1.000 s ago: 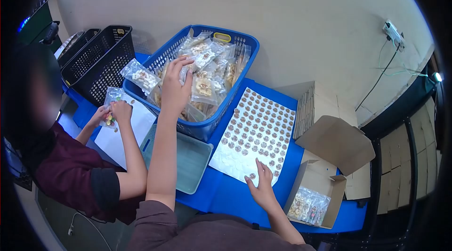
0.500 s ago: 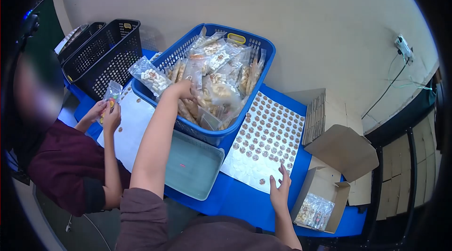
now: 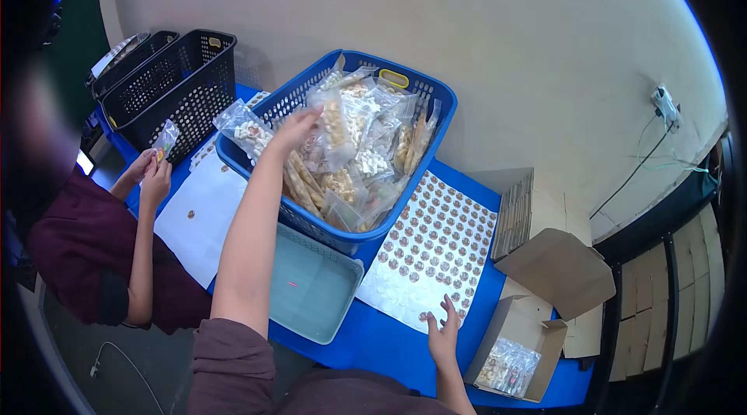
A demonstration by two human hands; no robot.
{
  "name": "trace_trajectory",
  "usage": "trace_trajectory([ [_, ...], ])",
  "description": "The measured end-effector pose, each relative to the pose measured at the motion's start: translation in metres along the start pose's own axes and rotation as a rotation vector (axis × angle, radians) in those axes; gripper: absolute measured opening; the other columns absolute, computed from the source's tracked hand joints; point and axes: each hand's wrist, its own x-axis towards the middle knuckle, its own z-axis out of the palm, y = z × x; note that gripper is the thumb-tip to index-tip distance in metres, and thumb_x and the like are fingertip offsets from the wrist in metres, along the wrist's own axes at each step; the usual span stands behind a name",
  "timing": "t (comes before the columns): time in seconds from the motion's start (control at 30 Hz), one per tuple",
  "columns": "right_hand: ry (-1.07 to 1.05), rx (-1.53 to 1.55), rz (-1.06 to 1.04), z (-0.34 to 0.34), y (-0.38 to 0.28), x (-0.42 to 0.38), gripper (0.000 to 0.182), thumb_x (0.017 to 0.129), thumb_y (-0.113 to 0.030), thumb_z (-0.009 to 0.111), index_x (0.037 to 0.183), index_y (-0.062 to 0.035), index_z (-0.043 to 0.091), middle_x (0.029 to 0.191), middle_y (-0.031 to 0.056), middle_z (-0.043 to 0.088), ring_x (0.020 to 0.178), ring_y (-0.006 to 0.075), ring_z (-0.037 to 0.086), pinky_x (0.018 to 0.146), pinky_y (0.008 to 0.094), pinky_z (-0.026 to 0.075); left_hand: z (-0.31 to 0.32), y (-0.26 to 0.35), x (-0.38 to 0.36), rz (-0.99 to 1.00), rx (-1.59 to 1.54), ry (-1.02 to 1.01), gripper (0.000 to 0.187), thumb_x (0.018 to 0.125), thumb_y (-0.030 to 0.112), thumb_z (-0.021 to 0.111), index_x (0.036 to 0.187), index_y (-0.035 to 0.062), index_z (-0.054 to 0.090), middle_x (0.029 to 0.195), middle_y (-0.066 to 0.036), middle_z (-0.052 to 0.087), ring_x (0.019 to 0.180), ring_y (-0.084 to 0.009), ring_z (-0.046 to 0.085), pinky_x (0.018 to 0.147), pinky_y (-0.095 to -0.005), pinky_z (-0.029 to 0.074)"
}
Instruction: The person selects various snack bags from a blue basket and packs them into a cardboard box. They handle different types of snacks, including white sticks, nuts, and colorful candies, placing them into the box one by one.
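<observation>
My left hand (image 3: 297, 128) reaches over the blue basket (image 3: 330, 234). Its fingers are closed on the edge of a clear plastic bag of pale snack pieces (image 3: 334, 123), raised above the pile. Many similar bags fill the basket, and one packet with white pieces (image 3: 247, 133) leans over its left rim. Open and empty, my right hand (image 3: 445, 333) hovers with fingers apart by the lower edge of the sheet of round stickers (image 3: 393, 294). To its right an opened cardboard box (image 3: 548, 364) holds a few filled packets (image 3: 510, 367).
A grey-green tray (image 3: 315, 290) lies before the basket. At left, a co-worker's hands (image 3: 152, 174) hold a small colourful packet (image 3: 165, 141) by a white sheet (image 3: 198, 201). Dark baskets (image 3: 183, 92) stand behind. Folded cartons (image 3: 513, 216) stand at the right.
My left hand has lifted a bag up from the pile. My right hand stays spread near the sticker sheet. The camera view has shifted slightly, and the co-worker's hands are a little further left.
</observation>
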Motion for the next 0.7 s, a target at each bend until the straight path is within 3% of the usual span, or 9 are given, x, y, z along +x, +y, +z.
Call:
trace_trajectory([
  [0.03,0.000,0.018,-0.008,0.001,0.001,0.000,0.059,0.088,-0.014,0.059,0.142,-0.0127,0.036,0.131,0.0181,0.044,0.123,0.0284,0.042,0.099,0.0430,0.038,0.000,-0.003,-0.002,-0.002,0.001,0.005,0.057,0.090,0.050,0.057,0.119,0.0002,0.061,0.120,-0.015,0.062,0.104,-0.0247,0.062,0.087,-0.0315,0.047],
  [0.1,-0.007,0.024,-0.023,0.001,0.003,0.001,0.058,0.088,-0.014,0.059,0.142,-0.0133,0.036,0.131,0.0181,0.044,0.123,0.0286,0.042,0.099,0.0431,0.038,0.000,-0.008,0.001,-0.137,-0.203,-0.481,0.065,0.090,0.057,0.047,0.124,0.0027,0.058,0.135,-0.015,0.051,0.116,-0.0269,0.055,0.097,-0.0357,0.042],
  [0.17,-0.010,0.035,-0.032,0.001,0.003,0.003,0.058,0.088,-0.014,0.059,0.142,-0.0139,0.036,0.132,0.0180,0.043,0.123,0.0288,0.042,0.099,0.0432,0.038,0.005,-0.021,0.011,-0.159,0.147,-0.342,0.068,0.088,0.059,0.045,0.130,0.0057,0.054,0.139,-0.015,0.047,0.123,-0.0295,0.050,0.104,-0.0387,0.038],
  [0.23,-0.014,0.028,-0.026,-0.001,0.003,0.003,0.059,0.088,-0.013,0.059,0.142,-0.0151,0.036,0.131,0.0179,0.045,0.122,0.0290,0.042,0.098,0.0429,0.038,0.015,-0.033,0.017,-0.162,1.035,-0.492,0.073,0.084,0.060,0.054,0.134,0.0076,0.051,0.145,-0.020,0.037,0.133,-0.0315,0.038,0.111,-0.0392,0.027],
  [0.37,-0.037,0.028,0.002,-0.006,-0.002,-0.001,0.056,0.090,-0.017,0.058,0.141,-0.0080,0.037,0.126,0.0206,0.048,0.121,0.0328,0.039,0.104,0.0435,0.030,0.023,-0.035,0.018,-0.157,1.084,-0.631,0.083,0.080,0.061,0.057,0.139,0.0043,0.042,0.148,-0.022,0.031,0.136,-0.0341,0.033,0.112,-0.0383,0.026],
  [0.43,-0.045,0.017,0.016,-0.005,0.007,-0.002,0.055,0.091,-0.019,0.059,0.140,-0.0067,0.038,0.124,0.0210,0.049,0.120,0.0335,0.039,0.104,0.0432,0.030,0.019,-0.065,0.035,-0.152,1.116,-0.524,0.090,0.079,0.057,0.061,0.144,0.0027,0.031,0.149,-0.022,0.029,0.136,-0.0335,0.033,0.112,-0.0353,0.026],
  [0.47,-0.031,0.027,0.023,-0.006,0.008,-0.003,0.055,0.091,-0.019,0.059,0.140,-0.0067,0.038,0.124,0.0210,0.049,0.120,0.0335,0.039,0.104,0.0432,0.030,0.017,-0.079,0.042,-0.196,1.059,-0.419,0.090,0.079,0.043,0.066,0.145,-0.0001,0.024,0.150,-0.022,0.026,0.133,-0.0339,0.037,0.109,-0.0353,0.032],
  [0.6,0.020,0.039,0.035,-0.012,0.008,-0.008,0.055,0.090,-0.019,0.060,0.139,-0.0052,0.039,0.123,0.0207,0.050,0.120,0.0340,0.039,0.103,0.0429,0.030,0.010,-0.043,0.029,-0.260,1.159,-0.339,0.075,0.079,0.021,0.062,0.143,0.0012,0.030,0.150,-0.023,0.025,0.128,-0.0355,0.043,0.104,-0.0374,0.039],
  [0.7,0.046,-0.011,0.031,-0.022,0.009,-0.012,0.055,0.089,-0.016,0.061,0.138,-0.0048,0.040,0.124,0.0203,0.050,0.119,0.0339,0.039,0.101,0.0421,0.032,0.006,-0.049,0.023,-0.016,1.050,-0.036,0.069,0.078,0.011,0.062,0.141,0.0029,0.036,0.145,-0.018,0.037,0.131,-0.0298,0.040,0.107,-0.0341,0.035],
])
